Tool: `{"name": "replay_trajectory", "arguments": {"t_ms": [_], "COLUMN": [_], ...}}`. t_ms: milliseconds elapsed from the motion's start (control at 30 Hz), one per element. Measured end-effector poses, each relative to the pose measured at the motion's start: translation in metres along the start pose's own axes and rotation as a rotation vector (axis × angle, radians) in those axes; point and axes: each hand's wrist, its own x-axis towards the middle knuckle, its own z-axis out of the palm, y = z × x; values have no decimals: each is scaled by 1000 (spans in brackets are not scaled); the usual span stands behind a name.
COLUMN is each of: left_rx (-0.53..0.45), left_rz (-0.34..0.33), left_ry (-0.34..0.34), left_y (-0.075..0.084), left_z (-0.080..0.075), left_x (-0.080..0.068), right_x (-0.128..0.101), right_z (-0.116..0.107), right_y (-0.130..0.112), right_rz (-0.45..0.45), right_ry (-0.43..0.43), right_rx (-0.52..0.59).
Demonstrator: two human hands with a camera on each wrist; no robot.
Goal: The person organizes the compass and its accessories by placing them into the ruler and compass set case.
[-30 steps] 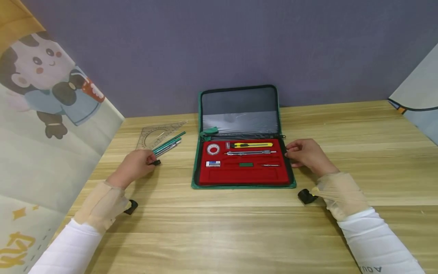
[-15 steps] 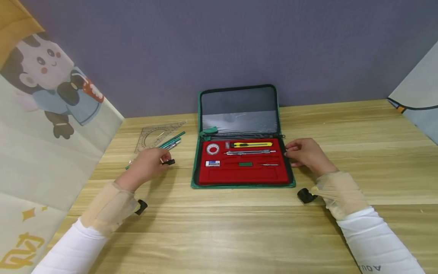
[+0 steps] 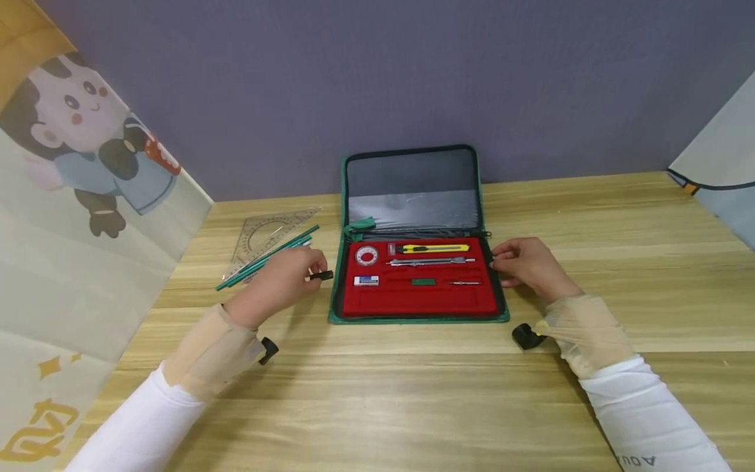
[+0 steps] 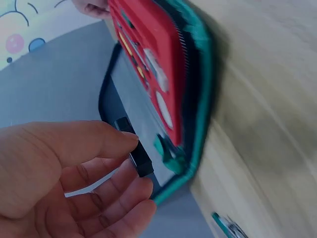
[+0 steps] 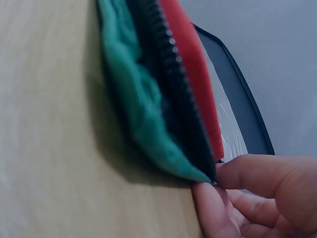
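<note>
Your left hand (image 3: 283,282) pinches a small black piece (image 3: 322,276) just beside the left edge of the open green case (image 3: 339,288) on the table (image 3: 413,393). Your right hand (image 3: 525,265) pinches the case's right edge.

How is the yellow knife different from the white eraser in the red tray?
The yellow knife is long and thin; the white eraser is short and blocky. The knife lies in the tray's top row, the eraser lower on the left. Both lie flat in the red tray, untouched by either hand.
</note>
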Motion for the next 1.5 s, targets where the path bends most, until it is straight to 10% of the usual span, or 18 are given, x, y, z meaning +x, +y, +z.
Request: {"name": "replay_trajectory", "arguments": {"t_ms": [533,1500], "left_rx": [5,24], "left_rz": [88,100], "left_ry": [-82,-193], "left_y": [50,76], "left_z": [7,32], "left_x": [32,65], "right_x": [1,1], "right_z": [0,0], "right_y": [0,1], "right_rz": [13,1], "right_ry": [-3,12], "right_rx": [-9,-5]}}
